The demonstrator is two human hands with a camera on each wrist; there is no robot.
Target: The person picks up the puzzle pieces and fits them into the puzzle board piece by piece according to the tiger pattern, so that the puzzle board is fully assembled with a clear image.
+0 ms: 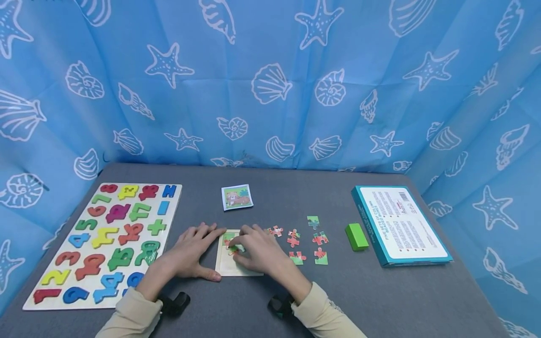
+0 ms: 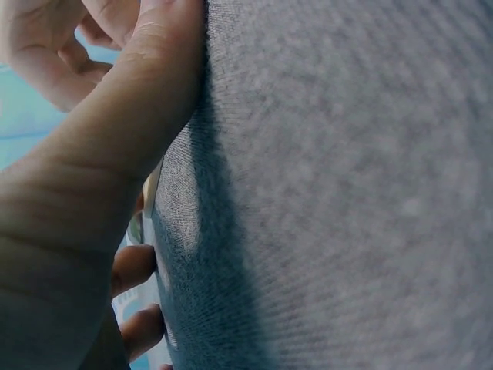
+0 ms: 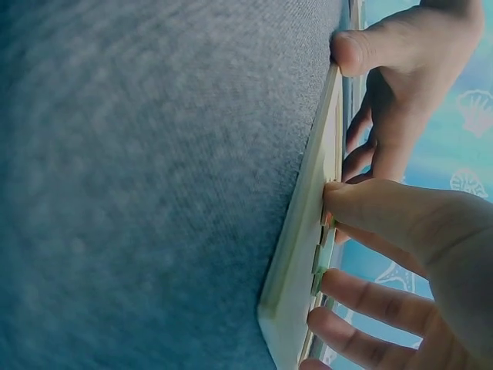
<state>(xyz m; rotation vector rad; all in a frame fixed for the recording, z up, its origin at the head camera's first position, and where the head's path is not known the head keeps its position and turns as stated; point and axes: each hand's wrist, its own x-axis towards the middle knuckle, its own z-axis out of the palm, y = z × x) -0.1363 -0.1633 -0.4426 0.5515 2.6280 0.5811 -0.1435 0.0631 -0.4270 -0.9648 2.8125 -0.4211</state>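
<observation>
A light wooden puzzle tray (image 1: 225, 268) lies flat on the grey table, with several jigsaw pieces (image 1: 228, 238) fitted in its upper left part. My left hand (image 1: 192, 251) spreads along the tray's left side, index fingertip at the top corner and thumb at the bottom corner. Over the tray, my right hand (image 1: 258, 249) has its thumb and index finger at a small red and green puzzle piece (image 1: 231, 249), which they appear to pinch against the tray. In the right wrist view, the other fingertips of the right hand (image 3: 385, 301) touch the tray's surface; part of the piece is hidden.
Several loose puzzle pieces (image 1: 320, 238) lie right of the tray. Behind it is a small picture card (image 1: 237, 197). A number board (image 1: 101, 227) stands at left; a green block (image 1: 357, 237) and a blue-edged box (image 1: 407, 225) are at right. A blue curtain (image 1: 270, 117) closes the back.
</observation>
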